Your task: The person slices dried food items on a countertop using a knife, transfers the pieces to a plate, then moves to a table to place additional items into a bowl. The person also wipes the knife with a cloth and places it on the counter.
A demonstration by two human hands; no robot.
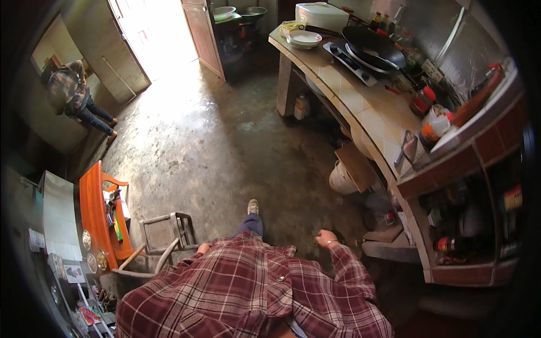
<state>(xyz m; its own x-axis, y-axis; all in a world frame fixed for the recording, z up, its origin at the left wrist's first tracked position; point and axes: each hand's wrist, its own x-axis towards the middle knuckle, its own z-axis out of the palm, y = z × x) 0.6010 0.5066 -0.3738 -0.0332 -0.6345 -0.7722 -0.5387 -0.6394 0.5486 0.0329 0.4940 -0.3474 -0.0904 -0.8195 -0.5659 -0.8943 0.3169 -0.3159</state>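
My right hand (326, 237) hangs over the concrete floor (219, 160) with its fingers curled and nothing visible in them. A bracelet or watch circles that wrist. Only a small part of my left hand (204, 248) shows past the plaid jacket (236, 287); its fingers are mostly hidden. Close to that hand is a wooden chair (158, 230). One shoe (252, 206) shows on the floor ahead of me.
Along the right runs a tiled counter (365, 107) with a wok (374, 48), a gas stove (350, 63) and stacked plates (304, 38). Beneath it sits a white bucket (342, 179). An orange wooden cabinet (95, 215) stands left. A person (76, 93) is near the bright doorway (156, 38).
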